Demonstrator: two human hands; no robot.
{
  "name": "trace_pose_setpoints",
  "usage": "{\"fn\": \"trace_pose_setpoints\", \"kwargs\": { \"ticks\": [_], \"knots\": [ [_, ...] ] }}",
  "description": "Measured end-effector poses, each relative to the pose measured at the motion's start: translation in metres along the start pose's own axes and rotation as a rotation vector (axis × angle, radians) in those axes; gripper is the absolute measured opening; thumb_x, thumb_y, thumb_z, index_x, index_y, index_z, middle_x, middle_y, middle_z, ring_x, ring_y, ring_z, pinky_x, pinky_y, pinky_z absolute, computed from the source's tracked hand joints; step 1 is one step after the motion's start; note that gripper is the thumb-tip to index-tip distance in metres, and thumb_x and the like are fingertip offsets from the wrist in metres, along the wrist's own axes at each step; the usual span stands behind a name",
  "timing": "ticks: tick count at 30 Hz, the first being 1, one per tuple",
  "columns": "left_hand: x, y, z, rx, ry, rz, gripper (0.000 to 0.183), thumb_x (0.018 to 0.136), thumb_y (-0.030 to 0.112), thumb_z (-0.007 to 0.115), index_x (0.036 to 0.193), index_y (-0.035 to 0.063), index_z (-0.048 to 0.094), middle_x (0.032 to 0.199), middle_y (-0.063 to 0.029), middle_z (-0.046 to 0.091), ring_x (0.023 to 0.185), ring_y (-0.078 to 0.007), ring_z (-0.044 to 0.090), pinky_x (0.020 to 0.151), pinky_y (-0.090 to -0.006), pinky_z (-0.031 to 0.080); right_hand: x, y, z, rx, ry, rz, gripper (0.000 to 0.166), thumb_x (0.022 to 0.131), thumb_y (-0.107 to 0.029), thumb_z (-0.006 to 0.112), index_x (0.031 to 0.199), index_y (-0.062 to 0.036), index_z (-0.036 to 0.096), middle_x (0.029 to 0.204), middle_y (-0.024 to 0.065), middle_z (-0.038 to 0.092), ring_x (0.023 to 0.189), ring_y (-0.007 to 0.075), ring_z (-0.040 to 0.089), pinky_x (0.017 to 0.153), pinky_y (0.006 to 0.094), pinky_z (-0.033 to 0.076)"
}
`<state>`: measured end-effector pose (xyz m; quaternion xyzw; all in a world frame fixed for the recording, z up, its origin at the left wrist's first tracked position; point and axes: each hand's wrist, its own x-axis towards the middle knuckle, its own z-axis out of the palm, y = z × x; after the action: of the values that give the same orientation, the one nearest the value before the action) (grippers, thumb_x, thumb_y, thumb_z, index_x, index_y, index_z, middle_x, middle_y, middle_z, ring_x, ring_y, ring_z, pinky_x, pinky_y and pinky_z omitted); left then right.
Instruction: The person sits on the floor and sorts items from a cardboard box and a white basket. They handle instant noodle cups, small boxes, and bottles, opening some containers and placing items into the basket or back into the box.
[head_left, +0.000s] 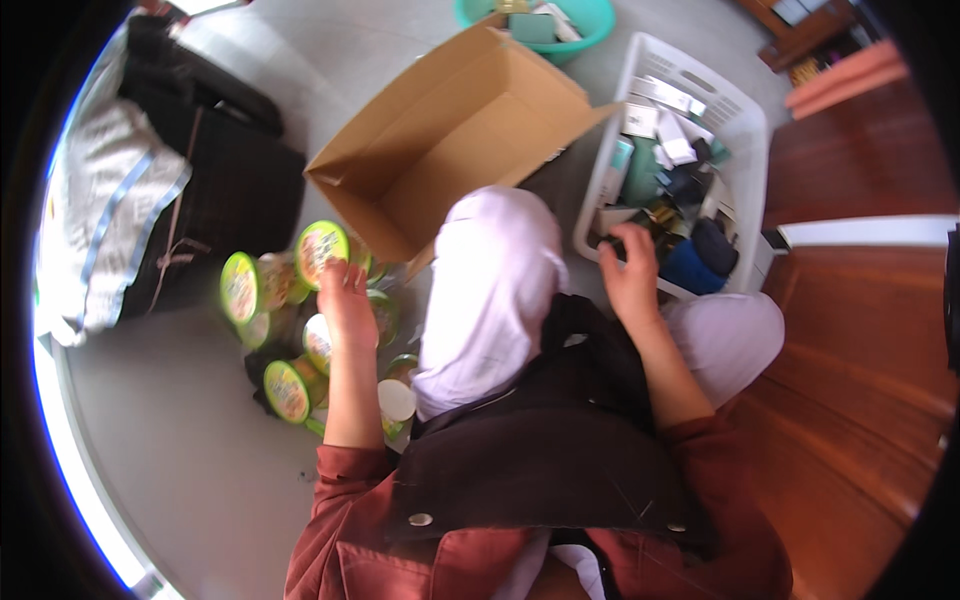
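Note:
My left hand (349, 309) is over a cluster of plastic jars with green-rimmed lids. Its fingertips overlap the lower edge of one round lid (321, 247); whether they touch it is unclear. Another jar (240, 289) lies on its side farther left, and a third (287, 391) lies nearer to me. At the near left corner of a white plastic basket (752, 150), my right hand (636, 276) reaches over the rim with bent fingers. Something dark sits by its fingertips, partly hidden. The basket holds small white boxes (675, 139), dark items and a blue item (688, 268).
An open cardboard box (457, 150) lies tilted beyond my knee (495, 262). Behind it stands a turquoise basin (596, 26) with small boxes inside. To the left are a black case-like object (225, 187) and a woven sack (124, 202). Brown wooden panelling (862, 337) borders the right.

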<state>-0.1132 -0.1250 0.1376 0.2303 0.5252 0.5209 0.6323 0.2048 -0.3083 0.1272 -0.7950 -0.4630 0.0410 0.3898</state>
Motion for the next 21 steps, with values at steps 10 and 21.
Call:
{"fn": "trace_pose_setpoints", "kwargs": {
  "ticks": [10,21],
  "knots": [
    [0.074,-0.093,0.024,1.749,-0.776,1.062,0.032,0.080,0.022,0.047,0.103,0.0060,0.062,0.099,-0.0119,0.059,0.103,-0.0260,0.048,0.100,-0.0511,0.024,-0.031,0.087,-0.010,-0.506,-0.386,-0.040,0.028,0.072,-0.023,0.069,0.089,-0.0099,0.052,0.085,0.0075,0.055,0.083,0.0287,0.058,0.065,0.0422,0.043],
    [0.072,-0.036,0.076,1.055,-0.797,0.199,0.026,0.081,0.002,0.053,0.106,0.0016,0.060,0.103,-0.0149,0.062,0.098,-0.0218,0.058,0.093,-0.0333,0.040,-0.020,0.099,-0.053,-0.478,-0.590,0.043,0.028,0.073,-0.029,0.068,0.091,-0.0104,0.057,0.091,0.0097,0.059,0.086,0.0293,0.060,0.069,0.0408,0.049]
  ]
}}
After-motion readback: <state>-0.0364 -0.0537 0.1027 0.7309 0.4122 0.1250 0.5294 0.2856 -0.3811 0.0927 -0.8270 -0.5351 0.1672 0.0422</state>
